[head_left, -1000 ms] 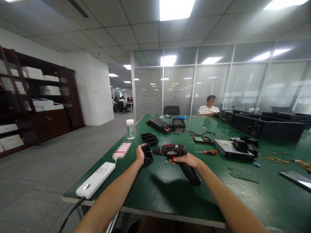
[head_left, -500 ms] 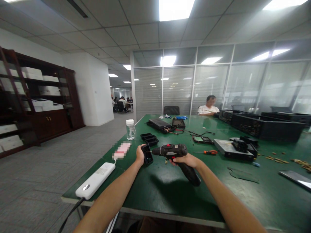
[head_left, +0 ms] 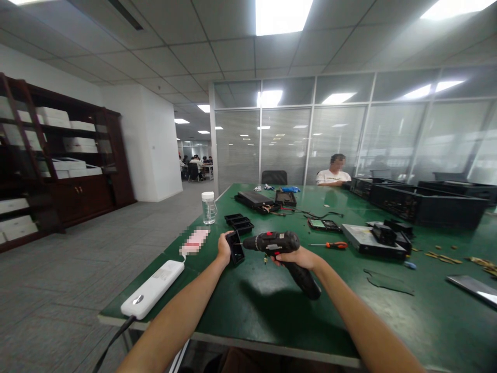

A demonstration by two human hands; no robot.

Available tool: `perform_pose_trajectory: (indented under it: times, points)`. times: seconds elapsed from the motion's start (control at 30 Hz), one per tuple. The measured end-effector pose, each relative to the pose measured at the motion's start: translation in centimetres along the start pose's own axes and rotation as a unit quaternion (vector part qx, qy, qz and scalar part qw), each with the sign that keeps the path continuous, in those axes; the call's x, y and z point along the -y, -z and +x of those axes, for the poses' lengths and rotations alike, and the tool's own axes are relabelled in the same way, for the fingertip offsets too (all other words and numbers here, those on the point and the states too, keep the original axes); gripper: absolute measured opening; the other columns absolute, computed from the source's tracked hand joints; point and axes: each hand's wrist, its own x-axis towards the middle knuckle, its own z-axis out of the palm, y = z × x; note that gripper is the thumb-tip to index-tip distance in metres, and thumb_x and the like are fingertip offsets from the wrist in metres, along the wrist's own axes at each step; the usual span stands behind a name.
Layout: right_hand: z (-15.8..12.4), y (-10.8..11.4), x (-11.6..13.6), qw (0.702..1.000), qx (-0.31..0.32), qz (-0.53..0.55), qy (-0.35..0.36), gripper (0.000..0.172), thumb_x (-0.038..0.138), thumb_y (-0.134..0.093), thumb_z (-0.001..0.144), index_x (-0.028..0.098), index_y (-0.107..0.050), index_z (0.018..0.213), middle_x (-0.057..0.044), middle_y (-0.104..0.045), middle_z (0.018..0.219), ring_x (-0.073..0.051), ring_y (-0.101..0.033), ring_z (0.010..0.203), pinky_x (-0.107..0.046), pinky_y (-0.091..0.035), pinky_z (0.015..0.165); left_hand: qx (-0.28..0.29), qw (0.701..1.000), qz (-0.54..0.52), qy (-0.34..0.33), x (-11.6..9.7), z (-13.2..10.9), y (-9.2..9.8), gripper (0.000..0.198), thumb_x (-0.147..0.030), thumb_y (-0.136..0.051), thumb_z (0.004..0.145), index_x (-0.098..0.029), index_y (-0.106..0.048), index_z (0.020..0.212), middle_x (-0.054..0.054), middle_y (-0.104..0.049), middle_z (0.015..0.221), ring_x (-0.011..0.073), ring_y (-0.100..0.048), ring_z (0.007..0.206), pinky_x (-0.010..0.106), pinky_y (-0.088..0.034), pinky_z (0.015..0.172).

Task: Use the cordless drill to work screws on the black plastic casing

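Both bare forearms stretch forward, converging. The left hand (head_left: pixel 224 247) is curled in a closed grip, thumb up; the right hand (head_left: pixel 294 256) is wrapped tight, wrist bent.

Bare table (head_left: pixel 272 316) before stacked trays (head_left: pixel 239 223)

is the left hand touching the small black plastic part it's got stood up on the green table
Touching. The head view shows the left hand wrapped around the small black plastic part, fingers on its edge, while the right hand aims the black cordless drill at it.
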Motion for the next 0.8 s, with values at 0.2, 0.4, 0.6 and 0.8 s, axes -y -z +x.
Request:
perform_pose_trajectory:
  times: [0.2, 0.4, 0.6, 0.8]
  points:
    - [0.14, 0.13, -0.75, 1.0, -0.007, 0.004, -0.007, 0.029, 0.037, -0.063, 0.075, 0.01, -0.062, 0.085, -0.003, -0.057, 0.07, -0.013, -0.052, 0.067, -0.026, -0.042, 0.064, 0.004, 1.0, -0.006, 0.0, -0.21, -0.15, -0.09, 0.034, -0.037, -0.041, 0.069, -0.014, -0.065, 0.076, 0.004, -0.065, 0.072, 0.0183, -0.06, 0.068, 0.033, -0.046, 0.07]
    - [0.15, 0.15, -0.74, 1.0, -0.001, 0.02, -0.002, 0.027, 0.035, -0.063, 0.076, 0.01, -0.062, 0.085, -0.003, -0.057, 0.07, -0.013, -0.052, 0.067, -0.026, -0.042, 0.064, 0.004, 1.0, -0.007, 0.001, -0.28, -0.23, -0.12, 0.034, -0.037, -0.04, 0.07, -0.015, -0.066, 0.076, 0.005, -0.065, 0.075, 0.0187, -0.06, 0.069, 0.034, -0.046, 0.07]
    - [0.25, 0.25, -0.78, 1.0, 0.006, 0.011, 0.008, 0.028, 0.037, -0.062, 0.076, 0.01, -0.062, 0.085, -0.004, -0.057, 0.071, -0.013, -0.051, 0.067, -0.026, -0.042, 0.064, 0.009, 1.0, 0.009, -0.008, -0.04, 0.03, 0.1, 0.034, -0.036, -0.04, 0.069, -0.015, -0.066, 0.077, 0.005, -0.065, 0.075, 0.019, -0.06, 0.07, 0.035, -0.046, 0.072]
    - [0.29, 0.2, -0.8, 1.0, 0.004, 0.013, -0.002, 0.029, 0.036, -0.063, 0.075, 0.009, -0.062, 0.086, -0.003, -0.057, 0.07, -0.013, -0.051, 0.066, -0.026, -0.042, 0.063, 0.015, 1.0, 0.009, -0.018, 0.08, 0.21, 0.21, 0.035, -0.037, -0.039, 0.07, -0.015, -0.066, 0.076, 0.005, -0.065, 0.076, 0.0189, -0.06, 0.073, 0.035, -0.045, 0.075]
